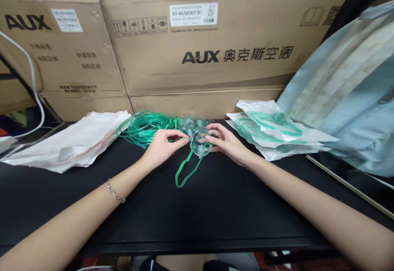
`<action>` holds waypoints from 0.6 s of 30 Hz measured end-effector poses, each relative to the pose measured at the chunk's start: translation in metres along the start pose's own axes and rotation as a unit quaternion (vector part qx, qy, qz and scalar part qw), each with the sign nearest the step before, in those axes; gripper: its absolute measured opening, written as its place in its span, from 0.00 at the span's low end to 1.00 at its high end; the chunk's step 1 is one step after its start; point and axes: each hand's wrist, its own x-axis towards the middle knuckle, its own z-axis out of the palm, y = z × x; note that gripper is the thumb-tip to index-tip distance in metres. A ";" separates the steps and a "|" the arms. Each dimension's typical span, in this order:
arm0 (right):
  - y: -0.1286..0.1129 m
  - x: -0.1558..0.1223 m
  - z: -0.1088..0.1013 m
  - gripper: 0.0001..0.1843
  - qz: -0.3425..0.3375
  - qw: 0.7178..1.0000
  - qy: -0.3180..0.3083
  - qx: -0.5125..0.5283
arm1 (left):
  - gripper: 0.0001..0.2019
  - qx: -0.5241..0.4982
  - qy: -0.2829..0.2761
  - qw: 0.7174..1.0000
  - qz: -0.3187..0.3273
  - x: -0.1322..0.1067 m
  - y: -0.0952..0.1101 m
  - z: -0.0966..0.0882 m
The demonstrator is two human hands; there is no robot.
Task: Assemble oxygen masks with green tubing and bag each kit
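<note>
**Clear face mask (198, 149) held between two hands near the bench's (203, 217) back edge**

The mask is right of the middle of the black bench, much nearer its back edge than its front edge. Its green strap (181, 167) loops down towards the front edge; whether the loop touches the bench cannot be told.

The left hand (164, 145) has thumb and forefinger brought together at the mask's left rim, apparently pinching the strap there. The right hand (228, 145) is partly curled around the mask's right side, thumb on the near face, and has hold of it. A bracelet (112, 191) circles the left wrist.

Just beyond the hands lies a cluster of similar clear masks (193, 120) with green straps, and beside it, to the left, a coil of green tubing (144, 127). A stack of flat white pouches (74, 143) lies towards the back left corner. Towards the back right corner, clear-fronted pouches (273, 152) with green tubing inside are piled on one another. Light-blue fabric (366, 119) hangs beside them at the right edge. Brown cartons (154, 67) printed "AUX" rise along the back edge.
</note>
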 end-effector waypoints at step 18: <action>0.001 -0.002 0.003 0.19 -0.027 0.999 -0.031 -0.031 | 0.06 0.205 0.057 0.975 0.065 -0.006 0.001 0.009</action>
